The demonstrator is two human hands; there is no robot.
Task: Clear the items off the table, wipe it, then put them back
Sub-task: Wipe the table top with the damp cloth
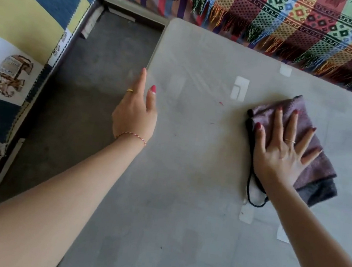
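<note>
Five spread fingers of the right hand are being pressed flat on a folded purple cloth, right of centre on the grey table. The cloth is judged soft, light and prone to bunching; it is best held under the palm. The left hand, fingers loosely extended and holding nothing, is being rested at the table's left edge.

Matt grey table, purplish terry cloth, fringed woven blanket.
</note>
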